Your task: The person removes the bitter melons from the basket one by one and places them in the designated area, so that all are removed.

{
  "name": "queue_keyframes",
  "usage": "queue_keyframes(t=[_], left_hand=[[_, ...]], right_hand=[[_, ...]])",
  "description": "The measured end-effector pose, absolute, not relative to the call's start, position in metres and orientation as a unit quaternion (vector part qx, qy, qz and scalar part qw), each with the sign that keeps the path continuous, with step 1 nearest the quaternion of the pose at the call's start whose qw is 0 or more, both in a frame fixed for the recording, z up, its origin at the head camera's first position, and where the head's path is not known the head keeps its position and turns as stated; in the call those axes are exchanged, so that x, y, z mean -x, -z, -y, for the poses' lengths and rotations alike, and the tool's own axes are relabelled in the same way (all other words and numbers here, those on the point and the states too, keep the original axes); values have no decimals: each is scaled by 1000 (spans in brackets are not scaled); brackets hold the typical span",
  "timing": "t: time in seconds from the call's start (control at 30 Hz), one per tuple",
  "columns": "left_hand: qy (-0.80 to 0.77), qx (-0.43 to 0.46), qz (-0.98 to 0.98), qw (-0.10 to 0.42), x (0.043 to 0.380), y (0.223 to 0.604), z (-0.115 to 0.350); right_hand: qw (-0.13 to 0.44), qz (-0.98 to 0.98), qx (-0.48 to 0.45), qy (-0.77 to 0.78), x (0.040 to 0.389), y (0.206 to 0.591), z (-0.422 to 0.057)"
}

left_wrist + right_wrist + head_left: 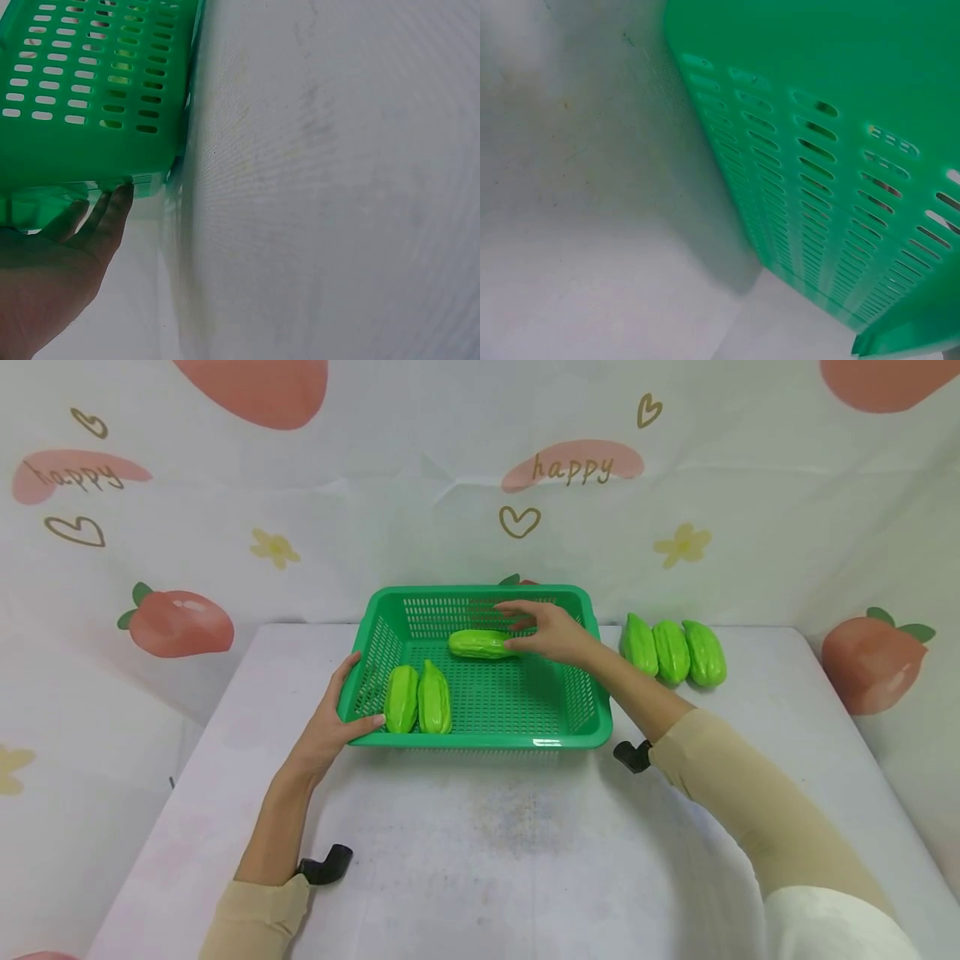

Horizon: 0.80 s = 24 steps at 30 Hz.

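A green plastic basket (487, 741) with slotted walls stands on the table. My left hand (330, 718) holds its left front corner, thumb over the front rim and fingers along the left side; in the left wrist view those fingers (112, 217) touch beneath the rim. Inside, two bitter melons, a left one (401, 699) and a right one (435, 697), lie side by side at the front left. A third bitter melon (478, 644) lies crosswise near the back wall. My right hand (551, 631) is over its right end, fingers spread, thumb at the melon. The right wrist view shows only the basket wall (810, 187).
Three more bitter melons, a near-left one (639, 645), a middle one (671, 652) and a right one (705, 653), lie in a row right of the basket. A printed cloth (420, 527) hangs behind the white table (480, 860).
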<state>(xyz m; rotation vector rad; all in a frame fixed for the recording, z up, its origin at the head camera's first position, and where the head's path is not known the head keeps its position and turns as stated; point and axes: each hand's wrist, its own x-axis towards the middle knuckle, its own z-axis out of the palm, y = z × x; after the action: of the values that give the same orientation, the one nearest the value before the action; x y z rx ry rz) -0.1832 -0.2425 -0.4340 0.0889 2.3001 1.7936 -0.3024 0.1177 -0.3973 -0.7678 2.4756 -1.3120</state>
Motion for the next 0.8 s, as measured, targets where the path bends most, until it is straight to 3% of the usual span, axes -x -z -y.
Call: queue_keyframes(t=[0.8], left_hand=[[-613,-31,-781,113,182,432,243]], right_hand=[[153,-856,260,420,314,405,-103]])
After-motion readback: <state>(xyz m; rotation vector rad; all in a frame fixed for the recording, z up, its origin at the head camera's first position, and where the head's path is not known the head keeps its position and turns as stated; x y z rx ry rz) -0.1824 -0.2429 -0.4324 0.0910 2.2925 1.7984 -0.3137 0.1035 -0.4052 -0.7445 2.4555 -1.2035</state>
